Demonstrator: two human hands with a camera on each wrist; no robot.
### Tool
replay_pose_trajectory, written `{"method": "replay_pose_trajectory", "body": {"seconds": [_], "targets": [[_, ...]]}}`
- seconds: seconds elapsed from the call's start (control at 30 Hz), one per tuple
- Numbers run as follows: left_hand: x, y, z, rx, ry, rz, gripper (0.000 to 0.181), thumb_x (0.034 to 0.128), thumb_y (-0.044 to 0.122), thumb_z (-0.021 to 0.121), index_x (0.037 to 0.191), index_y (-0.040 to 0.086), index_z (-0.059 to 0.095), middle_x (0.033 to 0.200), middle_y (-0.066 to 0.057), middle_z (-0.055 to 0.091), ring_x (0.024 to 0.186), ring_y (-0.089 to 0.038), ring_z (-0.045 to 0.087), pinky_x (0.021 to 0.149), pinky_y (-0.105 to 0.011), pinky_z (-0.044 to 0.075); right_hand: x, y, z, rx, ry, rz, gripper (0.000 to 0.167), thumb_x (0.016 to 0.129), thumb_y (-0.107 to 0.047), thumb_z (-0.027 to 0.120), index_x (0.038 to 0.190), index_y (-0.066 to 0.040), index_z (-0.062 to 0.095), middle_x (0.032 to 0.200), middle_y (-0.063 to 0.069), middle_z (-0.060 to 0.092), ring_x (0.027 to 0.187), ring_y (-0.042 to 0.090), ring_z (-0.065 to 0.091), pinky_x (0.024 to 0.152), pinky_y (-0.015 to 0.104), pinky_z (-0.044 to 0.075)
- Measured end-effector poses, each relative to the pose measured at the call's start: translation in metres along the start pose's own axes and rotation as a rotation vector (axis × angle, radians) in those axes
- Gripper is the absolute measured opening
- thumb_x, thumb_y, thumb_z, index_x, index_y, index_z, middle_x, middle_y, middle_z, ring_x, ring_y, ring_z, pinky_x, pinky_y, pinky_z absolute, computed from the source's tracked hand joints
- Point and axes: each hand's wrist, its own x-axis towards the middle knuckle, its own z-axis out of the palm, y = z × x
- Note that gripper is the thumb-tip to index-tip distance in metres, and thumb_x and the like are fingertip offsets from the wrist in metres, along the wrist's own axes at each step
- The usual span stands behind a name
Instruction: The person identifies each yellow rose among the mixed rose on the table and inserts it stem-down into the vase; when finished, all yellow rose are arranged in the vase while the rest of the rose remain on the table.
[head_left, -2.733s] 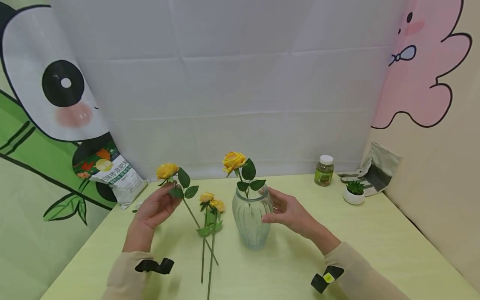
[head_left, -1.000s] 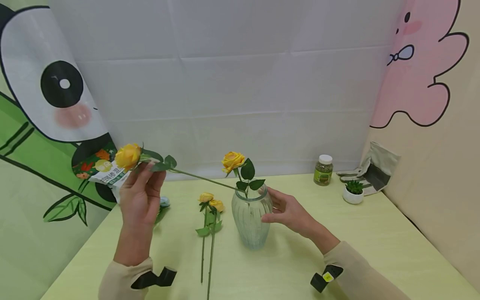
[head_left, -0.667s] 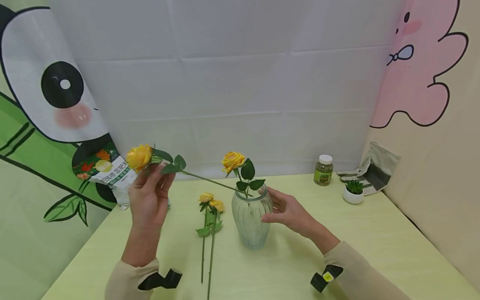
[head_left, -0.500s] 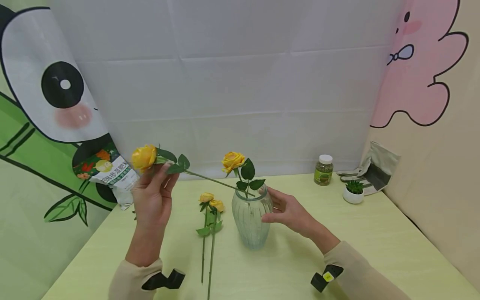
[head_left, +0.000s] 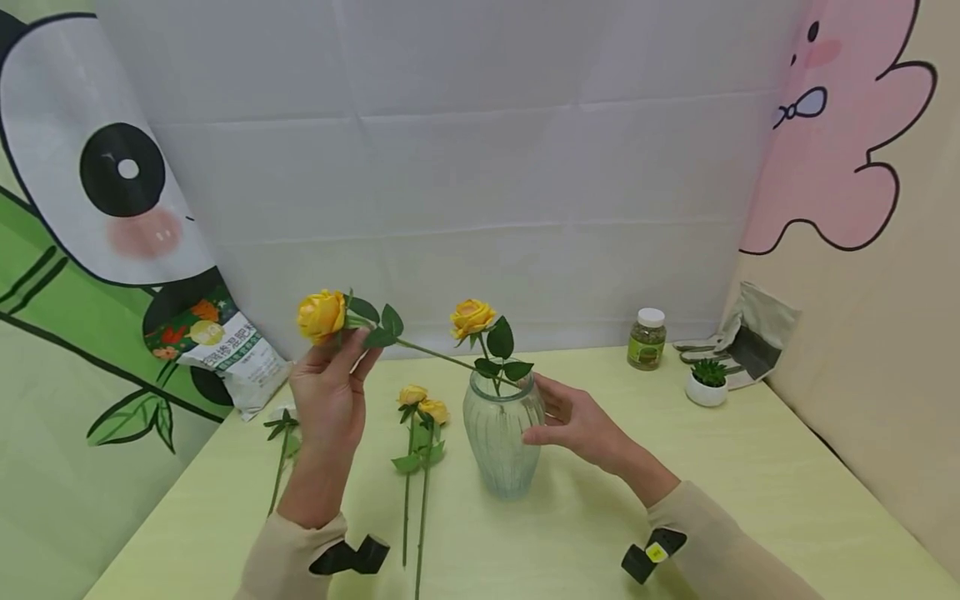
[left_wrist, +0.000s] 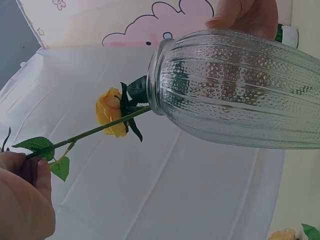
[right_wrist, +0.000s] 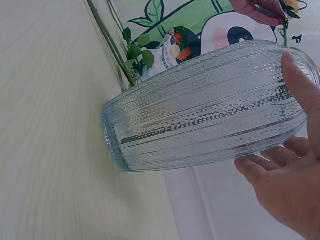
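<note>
The left hand (head_left: 330, 396) pinches a rose (head_left: 322, 316), stem (head_left: 435, 353) slanting to the mouth of the vase (head_left: 502, 446) the right hand (head_left: 588, 429) grips.

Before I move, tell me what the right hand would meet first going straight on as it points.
The ribbed glass vase: the right hand holds it by its upper side, so nothing seems to lie between them. What comes beyond is unclear in depth.

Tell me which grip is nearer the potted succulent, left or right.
Right. The right grip holds the vase, just left of the potted succulent; the left grip, pinching a yellow rose, is on the vase's far side from it.
</note>
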Motion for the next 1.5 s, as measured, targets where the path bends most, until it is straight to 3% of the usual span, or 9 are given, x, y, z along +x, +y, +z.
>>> {"method": "replay_pose_trajectory", "body": {"seconds": [0.23,0.53,0.87,1.03,1.17,1.5], "targets": [[-0.002,-0.008,0.003,0.054,0.046,-0.049,0.019,0.0888,-0.016,0.065,0.099,-0.005,0.075,0.088,-0.01,0.07,0.086,-0.022,0.072,0.078,-0.035,0.061,0.001,0.002,0.0,0.011,-0.004,-0.001,0.093,0.088,-0.017,0.079,0.158,-0.001,0.02,0.163,0.012,0.023,0.146,0.031,0.031,0.115,0.043,0.033],[-0.004,-0.022,0.007,0.135,0.061,-0.101,0.02,0.0906,-0.015,0.064,0.095,0.0,0.077,0.086,-0.007,0.071,0.084,-0.019,0.072,0.078,-0.034,0.061,0.0,0.003,-0.001,0.027,-0.006,-0.004,0.093,0.088,-0.016,0.079,0.158,-0.001,0.019,0.163,0.011,0.023,0.146,0.03,0.029,0.115,0.044,0.033],[-0.007,-0.033,0.011,0.204,0.023,-0.141,0.023,0.0936,-0.012,0.061,0.094,0.004,0.078,0.09,-0.005,0.069,0.085,-0.017,0.072,0.081,-0.033,0.061,-0.001,0.001,0.001,0.042,-0.007,-0.004,0.093,0.088,-0.015,0.079,0.158,-0.001,0.019,0.163,0.012,0.023,0.147,0.03,0.028,0.115,0.045,0.032],[-0.007,-0.037,0.011,0.216,0.003,-0.166,0.014,0.0915,-0.007,0.068,0.092,0.004,0.077,0.088,-0.006,0.069,0.082,-0.017,0.073,0.081,-0.034,0.061,-0.001,0.0,0.0,0.038,-0.004,-0.001,0.093,0.088,-0.015,0.079,0.158,0.0,0.019,0.163,0.012,0.022,0.147,0.03,0.027,0.116,0.046,0.03],[-0.007,-0.041,0.011,0.221,-0.015,-0.168,0.017,0.0909,-0.009,0.068,0.093,0.005,0.077,0.085,-0.005,0.07,0.08,-0.017,0.073,0.08,-0.036,0.061,-0.001,-0.001,-0.001,0.03,0.003,-0.005,0.094,0.087,-0.014,0.08,0.158,0.0,0.02,0.163,0.012,0.023,0.147,0.029,0.028,0.116,0.045,0.03],[-0.007,-0.058,0.01,0.305,-0.064,-0.173,0.019,0.0912,-0.005,0.069,0.104,0.007,0.077,0.094,-0.004,0.075,0.084,-0.016,0.073,0.081,-0.038,0.061,-0.001,-0.001,0.0,0.009,0.002,0.001,0.094,0.088,-0.018,0.08,0.158,0.0,0.02,0.163,0.012,0.024,0.148,0.03,0.026,0.117,0.042,0.029]]}}
